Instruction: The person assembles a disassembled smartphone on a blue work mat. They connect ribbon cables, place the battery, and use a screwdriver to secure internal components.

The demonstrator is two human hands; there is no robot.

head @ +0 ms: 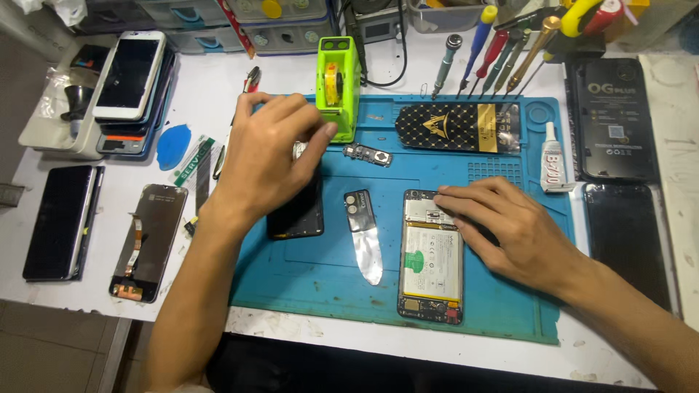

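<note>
Beneath both my hands lies the blue repair mat [313,276], where my right hand [510,225] rests loosely, fingertips on the opened phone [431,262], while my left hand [266,156] pinches at the green tape dispenser [338,87] beside its fingertips.

Phone repair workshop. White surface [218,94] carries a blue silicone work mat [320,269] with an opened phone [431,255] on it, battery and board exposed. Row of precision screwdrivers [495,51] stands at the back, next to a green tape dispenser [338,84] and a small glue tube [553,156]. Stacked handsets [131,80], a loose display panel with flex cable [149,240] and spare back covers [617,120] lie around the mat.
</note>
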